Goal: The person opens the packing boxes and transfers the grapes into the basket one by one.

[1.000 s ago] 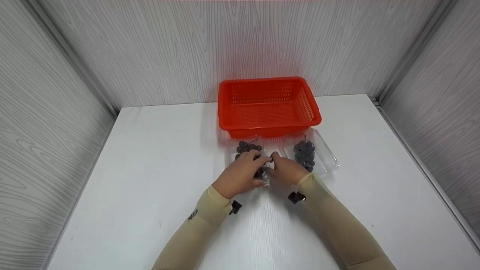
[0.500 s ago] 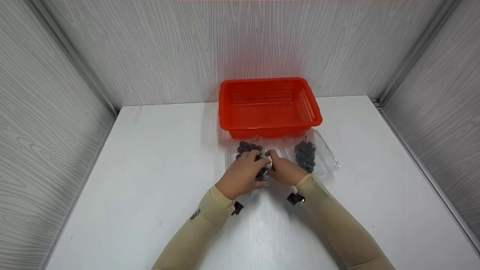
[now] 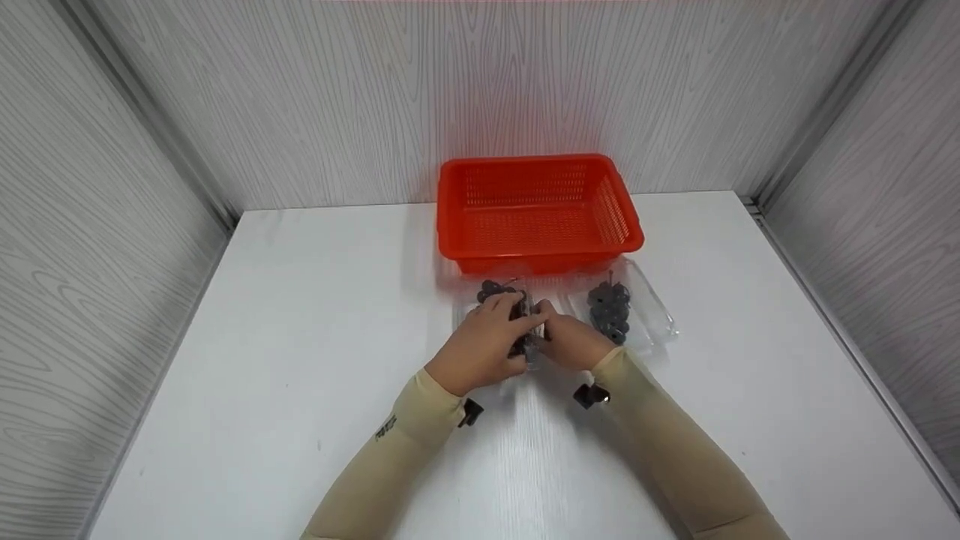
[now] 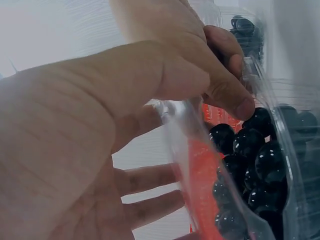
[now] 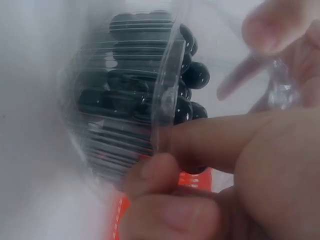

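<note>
A clear plastic clamshell box (image 5: 100, 135) with ribbed sides holds a bunch of glossy dark grapes (image 4: 257, 165). It stands tilted between the two hands, with its lid (image 4: 182, 145) swung away from the grapes. The left hand (image 3: 480, 345) holds the lid's edge, thumb on one side and fingers spread behind the clear plastic. From the right, the right hand (image 3: 574, 341) pinches the box's rim (image 5: 167, 95) between thumb and fingers. In the head view the left hand hides much of the box.
Beyond the hands, a red plastic basket (image 3: 540, 260) stands against the back wall (image 3: 337, 105). A second clear pack (image 3: 652, 304) of dark grapes lies on the white table (image 3: 315, 300) to the right. Panels close in both sides.
The box between the hands has tipped up a little, and the left hand has shifted slightly with it. The right hand has barely moved. The basket and second pack stay put.
</note>
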A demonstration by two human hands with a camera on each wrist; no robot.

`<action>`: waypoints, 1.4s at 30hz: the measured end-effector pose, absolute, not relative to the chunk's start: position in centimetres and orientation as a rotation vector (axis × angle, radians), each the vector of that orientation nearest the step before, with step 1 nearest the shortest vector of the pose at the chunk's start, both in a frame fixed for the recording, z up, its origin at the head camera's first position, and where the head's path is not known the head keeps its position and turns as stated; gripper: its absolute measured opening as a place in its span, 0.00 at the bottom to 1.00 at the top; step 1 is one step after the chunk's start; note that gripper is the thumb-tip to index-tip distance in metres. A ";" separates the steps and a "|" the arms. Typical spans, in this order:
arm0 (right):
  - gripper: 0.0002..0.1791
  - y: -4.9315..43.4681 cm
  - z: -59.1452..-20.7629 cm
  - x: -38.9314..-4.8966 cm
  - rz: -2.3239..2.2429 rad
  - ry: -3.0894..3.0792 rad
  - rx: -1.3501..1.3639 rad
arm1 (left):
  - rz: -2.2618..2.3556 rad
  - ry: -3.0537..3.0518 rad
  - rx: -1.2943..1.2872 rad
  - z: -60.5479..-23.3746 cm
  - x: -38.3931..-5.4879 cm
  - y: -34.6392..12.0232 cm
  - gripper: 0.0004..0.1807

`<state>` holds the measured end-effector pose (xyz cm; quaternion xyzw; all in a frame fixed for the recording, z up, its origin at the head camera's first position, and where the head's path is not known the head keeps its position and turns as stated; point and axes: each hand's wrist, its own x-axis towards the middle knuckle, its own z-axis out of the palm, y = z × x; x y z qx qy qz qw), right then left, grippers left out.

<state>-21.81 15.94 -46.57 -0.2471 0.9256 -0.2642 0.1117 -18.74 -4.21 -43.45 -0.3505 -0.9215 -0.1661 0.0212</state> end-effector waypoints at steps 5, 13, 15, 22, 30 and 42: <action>0.21 16.0 -46.6 -22.0 -0.770 2.708 -0.697 | -0.555 -2.854 -1.053 -43.1 -18.9 -4.3 0.31; 0.24 16.2 -46.4 -22.0 -0.756 2.716 -0.658 | -0.647 -2.876 -0.965 -42.4 -18.6 -4.6 0.32; 0.25 16.2 -46.3 -22.0 -0.750 2.717 -0.656 | -0.652 -2.863 -0.941 -42.3 -18.5 -4.8 0.32; 0.28 16.0 -46.3 -22.0 -0.752 2.706 -0.659 | -0.692 -2.812 -0.848 -41.8 -18.4 -6.0 0.28; 0.29 16.1 -46.3 -21.9 -0.743 2.713 -0.620 | -0.735 -2.663 -0.762 -40.9 -18.4 -6.9 0.19; 0.28 16.2 -46.5 -21.9 -0.763 2.701 -0.645 | -0.590 -2.568 -0.631 -39.9 -18.1 -9.5 0.12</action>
